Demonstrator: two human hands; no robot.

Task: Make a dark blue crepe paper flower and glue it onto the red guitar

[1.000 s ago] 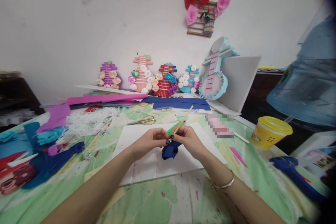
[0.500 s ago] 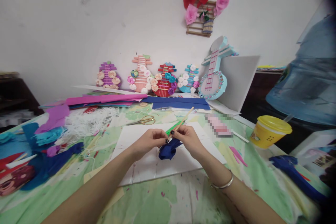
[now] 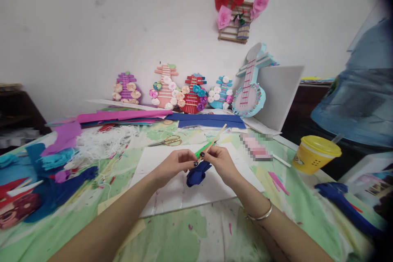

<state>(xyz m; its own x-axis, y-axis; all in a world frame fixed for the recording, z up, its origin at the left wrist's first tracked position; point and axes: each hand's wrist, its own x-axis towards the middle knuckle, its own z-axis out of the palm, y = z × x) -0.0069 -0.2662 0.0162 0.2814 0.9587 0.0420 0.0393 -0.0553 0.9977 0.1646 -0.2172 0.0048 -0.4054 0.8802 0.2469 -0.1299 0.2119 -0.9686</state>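
Dark blue crepe paper (image 3: 195, 175), gathered into a small bunch, hangs between my hands above a white board (image 3: 166, 200). My left hand (image 3: 176, 165) pinches its upper left side with thumb and fingers. On the other side, my right hand (image 3: 217, 162) is closed on the paper and on a thin wooden stick (image 3: 220, 133) that slants up to the right. A green strip (image 3: 203, 149) lies just behind the fingertips; whether it is held is hidden.
Gold-handled scissors (image 3: 172, 140) lie behind the board. White yarn (image 3: 101, 143) and coloured paper are at left. A yellow lidded cup (image 3: 316, 153) and a blue tool (image 3: 346, 204) are at right. Decorated instrument shapes (image 3: 193, 96) lean on the wall.
The blue paper bunch has turned slightly and looks a little narrower. Both hands have stayed nearly in place.
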